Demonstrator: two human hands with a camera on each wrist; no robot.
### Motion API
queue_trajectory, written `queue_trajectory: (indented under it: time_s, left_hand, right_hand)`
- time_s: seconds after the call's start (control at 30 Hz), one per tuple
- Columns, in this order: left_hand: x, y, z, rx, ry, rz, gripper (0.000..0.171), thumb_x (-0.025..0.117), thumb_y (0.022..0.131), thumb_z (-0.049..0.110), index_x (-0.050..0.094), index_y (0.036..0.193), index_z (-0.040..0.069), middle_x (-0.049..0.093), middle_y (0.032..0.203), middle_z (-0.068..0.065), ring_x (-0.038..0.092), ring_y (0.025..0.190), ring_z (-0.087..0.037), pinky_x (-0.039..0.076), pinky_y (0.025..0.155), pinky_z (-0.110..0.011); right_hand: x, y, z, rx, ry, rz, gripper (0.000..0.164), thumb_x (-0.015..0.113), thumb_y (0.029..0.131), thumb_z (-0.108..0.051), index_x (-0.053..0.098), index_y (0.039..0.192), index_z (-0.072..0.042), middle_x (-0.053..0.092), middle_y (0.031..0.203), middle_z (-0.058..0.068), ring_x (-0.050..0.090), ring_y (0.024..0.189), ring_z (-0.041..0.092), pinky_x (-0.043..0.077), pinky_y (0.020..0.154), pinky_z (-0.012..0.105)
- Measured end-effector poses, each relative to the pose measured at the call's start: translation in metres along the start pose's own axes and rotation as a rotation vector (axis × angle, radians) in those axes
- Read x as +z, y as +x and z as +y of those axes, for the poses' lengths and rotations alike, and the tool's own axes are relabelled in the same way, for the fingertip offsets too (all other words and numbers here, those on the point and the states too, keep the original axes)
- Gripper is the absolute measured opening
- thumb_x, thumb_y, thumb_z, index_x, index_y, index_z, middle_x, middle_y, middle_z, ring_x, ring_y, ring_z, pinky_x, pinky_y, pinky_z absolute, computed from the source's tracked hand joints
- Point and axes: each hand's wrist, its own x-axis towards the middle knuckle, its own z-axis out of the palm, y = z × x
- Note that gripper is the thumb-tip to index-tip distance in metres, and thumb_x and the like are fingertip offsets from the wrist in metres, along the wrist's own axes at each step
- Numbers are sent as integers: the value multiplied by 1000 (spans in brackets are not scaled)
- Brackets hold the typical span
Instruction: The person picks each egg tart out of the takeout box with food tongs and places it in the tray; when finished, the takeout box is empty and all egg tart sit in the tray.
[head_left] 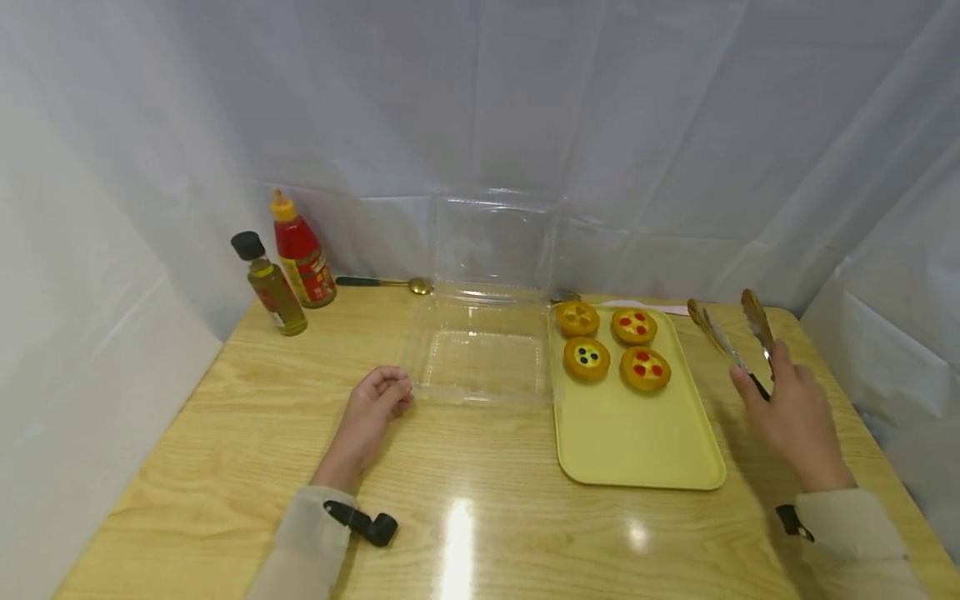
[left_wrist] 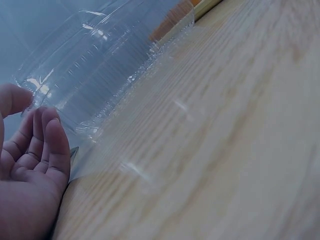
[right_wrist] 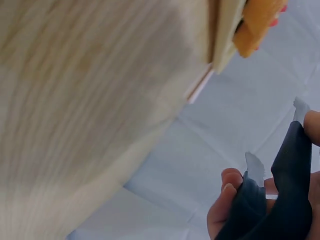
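Observation:
My left hand (head_left: 377, 398) pinches the near left corner of a clear plastic clamshell container (head_left: 480, 396), its thumb (left_wrist: 17, 100) and fingertips meeting at the rim. The container's lid (head_left: 495, 242) stands raised at the back. My right hand (head_left: 798, 417) grips a pair of tongs (head_left: 761, 321) with dark handles and gold tips, held spread above the table's right side. Between the hands lies a yellow tray (head_left: 637, 450). Grouped in its far half are several small tarts: one with blue dots (head_left: 587, 358), two with red dots (head_left: 645, 368) and one with orange-yellow pieces (head_left: 577, 317).
At the back left stand an oil bottle (head_left: 276, 296) with a black cap and a red sauce bottle (head_left: 303, 258). A spoon (head_left: 420, 287) with a dark green handle lies behind the container's left side. Pale sheeting (head_left: 487, 100) hangs behind the wooden table (head_left: 480, 533).

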Motion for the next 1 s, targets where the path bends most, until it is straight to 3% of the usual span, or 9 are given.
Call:
queue_trajectory:
  time_s: [0.17, 0.4, 0.6, 1.0]
  left_hand:
    - [-1, 0, -1, 4, -12, 4, 10, 57, 99, 3, 53, 107, -1, 59, 90, -9, 59, 83, -19, 52, 76, -28]
    - [-1, -1, 0, 13, 6, -5, 14, 57, 100, 6, 52, 110, -2, 59, 93, -11, 60, 85, -20, 53, 78, -29]
    - [0, 0, -1, 9, 30, 0, 13, 55, 100, 5, 52, 110, -2, 59, 93, -11, 59, 86, -20, 53, 78, -29]
    - [0, -1, 0, 16, 6, -7, 18, 56, 100, 5, 50, 112, -8, 58, 90, -9, 58, 85, -17, 51, 76, -28]
  right_hand:
    - [4, 3, 9, 39, -15, -111, 87, 36, 104, -50, -4, 151, 12, 25, 126, 57, 36, 98, 72, 34, 76, 75]
    - [7, 6, 20, 72, -25, -208, 90, 29, 104, -51, -11, 146, 17, 18, 122, 61, 32, 97, 75, 33, 76, 76]
    - [7, 10, 30, 144, -21, -305, 93, 25, 103, -56, -19, 145, 14, 5, 126, 62, 19, 106, 81, 25, 83, 79]
    - [9, 17, 37, 161, -58, -430, 98, 22, 102, -59, -18, 140, 22, 5, 123, 63, 24, 105, 79, 31, 82, 77]
